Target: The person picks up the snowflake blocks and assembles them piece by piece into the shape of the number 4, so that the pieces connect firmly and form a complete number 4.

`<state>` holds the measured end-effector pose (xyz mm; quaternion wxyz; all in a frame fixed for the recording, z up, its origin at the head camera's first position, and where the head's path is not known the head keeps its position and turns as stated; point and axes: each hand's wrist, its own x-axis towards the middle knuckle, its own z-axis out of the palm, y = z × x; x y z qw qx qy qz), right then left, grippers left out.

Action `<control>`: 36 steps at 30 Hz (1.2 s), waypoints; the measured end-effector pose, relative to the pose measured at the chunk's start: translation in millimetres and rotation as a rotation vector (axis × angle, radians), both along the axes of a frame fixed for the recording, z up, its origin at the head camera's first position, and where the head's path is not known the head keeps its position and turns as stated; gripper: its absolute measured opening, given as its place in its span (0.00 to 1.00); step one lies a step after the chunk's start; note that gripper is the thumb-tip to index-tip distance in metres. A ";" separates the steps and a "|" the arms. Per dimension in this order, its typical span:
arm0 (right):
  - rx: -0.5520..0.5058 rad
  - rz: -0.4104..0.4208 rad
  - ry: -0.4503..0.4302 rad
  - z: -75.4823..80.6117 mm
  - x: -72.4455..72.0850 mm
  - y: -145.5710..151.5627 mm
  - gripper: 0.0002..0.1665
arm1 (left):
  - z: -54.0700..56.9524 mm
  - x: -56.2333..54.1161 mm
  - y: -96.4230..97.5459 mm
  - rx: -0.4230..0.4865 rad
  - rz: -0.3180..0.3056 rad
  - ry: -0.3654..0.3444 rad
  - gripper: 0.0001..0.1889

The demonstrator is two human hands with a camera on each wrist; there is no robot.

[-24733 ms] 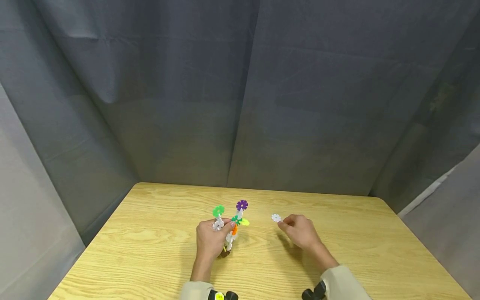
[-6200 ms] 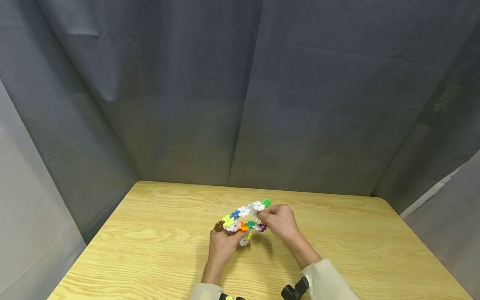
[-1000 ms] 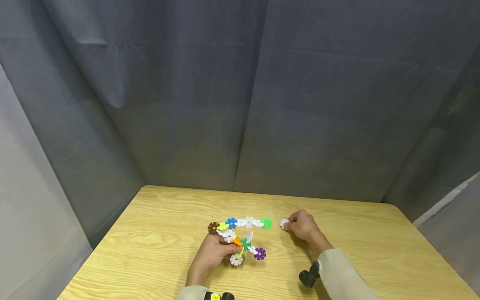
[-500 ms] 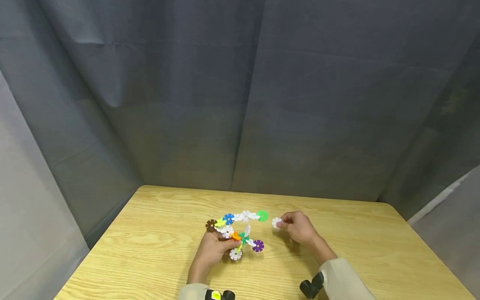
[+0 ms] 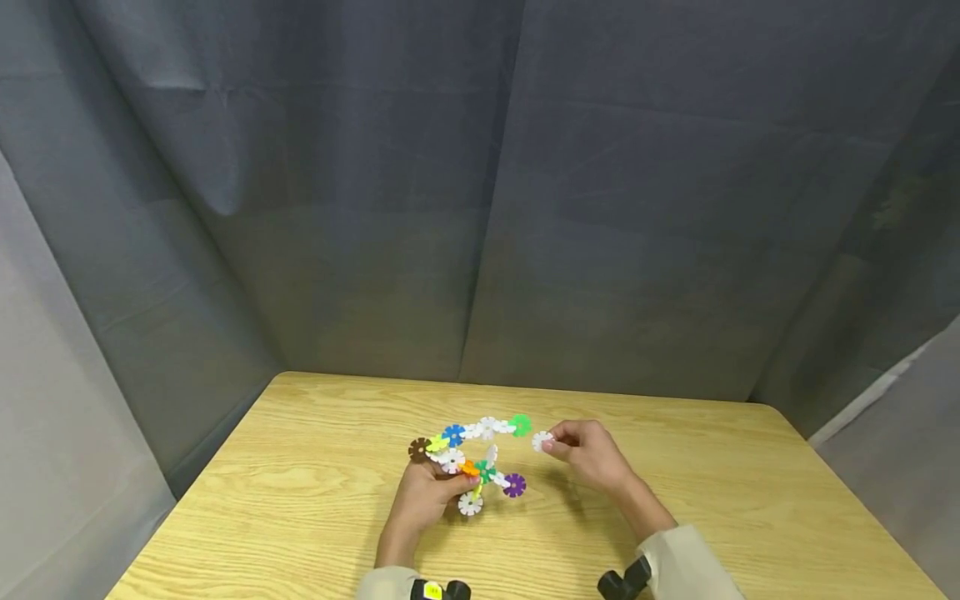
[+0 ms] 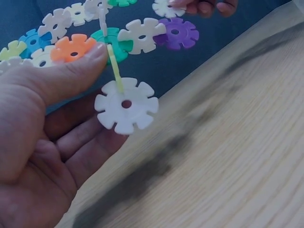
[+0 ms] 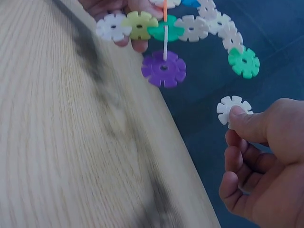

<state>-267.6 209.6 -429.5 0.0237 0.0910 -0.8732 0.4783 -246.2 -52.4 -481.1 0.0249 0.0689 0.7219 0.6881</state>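
My left hand (image 5: 422, 500) grips a branching chain of notched snowflake discs, its thumb by the orange disc (image 6: 73, 47). One arm runs through a blue disc (image 5: 453, 435) and several white ones to a light green disc (image 5: 521, 425) at its right tip. Shorter branches leave the dark green disc (image 7: 165, 28); they end in a purple disc (image 7: 164, 69) and a white disc (image 6: 126, 105). A brown disc (image 5: 420, 450) sits at the left end. Between thumb and fingers, my right hand (image 5: 595, 456) pinches a loose white disc (image 7: 232, 110), slightly apart from the light green tip.
Both hands are above a wooden table (image 5: 300, 533) with rounded far corners. Grey curtains (image 5: 375, 208) hang behind it and along both sides. Shadows of hands and discs fall on the wood.
Over the last second the right hand has brought its white disc leftward, close to the light green tip. The chain has shifted slightly up and left. Earlier, both hands were on the chain.
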 end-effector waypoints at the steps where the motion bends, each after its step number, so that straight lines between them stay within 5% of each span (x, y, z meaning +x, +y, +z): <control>1: -0.003 0.011 0.004 0.8 0.7 -1.6 0.05 | -0.1 0.2 0.2 -0.003 0.003 0.000 0.10; 11: -0.050 0.127 0.056 6.2 5.6 -15.9 0.04 | 0.4 2.8 1.6 0.024 0.005 -0.003 0.10; 36: -0.099 0.142 0.007 16.6 10.6 -27.2 0.05 | -5.4 2.6 12.3 0.020 -0.003 0.038 0.11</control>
